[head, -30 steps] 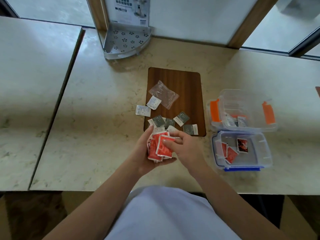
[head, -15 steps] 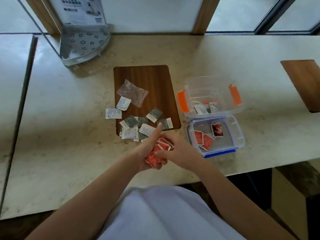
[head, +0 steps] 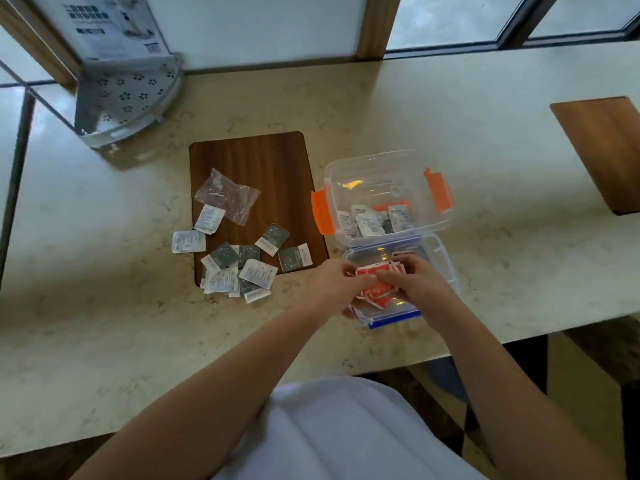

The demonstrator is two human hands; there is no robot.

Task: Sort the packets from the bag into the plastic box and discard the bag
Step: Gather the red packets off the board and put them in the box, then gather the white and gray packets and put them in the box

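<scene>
Both hands have moved from the counter edge in front of the wooden board (head: pixel 252 188) to the blue-edged tray (head: pixel 446 268), which lies just right of the board's near corner. The left hand (head: pixel 334 289) and right hand (head: pixel 420 289) together clasp a stack of red packets (head: pixel 375 289) directly above the tray; the fingers of each hand are closed around the stack, and none of it has been let go. A second earlier the same stack was held over the counter, so the red group is judged to be about to go down with the few red packets already in the tray.

The clear plastic box (head: pixel 388 195), with orange clips, stands touching the tray on its far side and just right of the board; it holds several white packets. The grey and white packets (head: pixel 242 268) remain loose, spread over the board's near edge and onto the counter to its left. The empty clear bag (head: pixel 227 195) lies on the board, far of that spread, not yet discarded. By this layout, the sort is partly done.

The surface is a pale marbled counter (head: pixel 450 105) below windows with wooden frames. A perforated grey corner shelf (head: pixel 128 95) stands well beyond the board's far left corner; a second wooden board (head: pixel 602 150) lies well to the right.
</scene>
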